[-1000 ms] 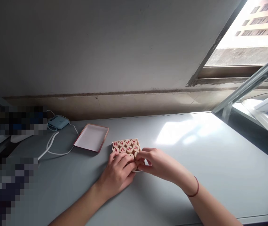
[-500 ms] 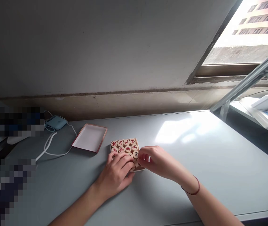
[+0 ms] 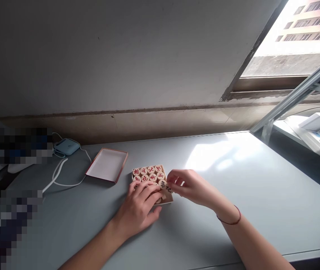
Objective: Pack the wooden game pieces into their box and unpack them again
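Pinching a black-marked disc (image 3: 169,189) in the grip of the right hand (image 3: 187,186), above a bare corner of the box (image 3: 169,199); resting a spread left hand (image 3: 141,204) over other discs (image 3: 153,177). Already unlidded, with the lid (image 3: 108,165) beyond the left hand; seemingly near full.

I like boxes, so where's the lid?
In the head view, the red-edged box lid lies inside-up on the gray table, left of the open box of xiangqi pieces and right of the light-blue device.

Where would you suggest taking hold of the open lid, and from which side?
I'd probably pinch the lid by its right wall, from the right with the left hand; it lies open side up, that raised wall facing the box.
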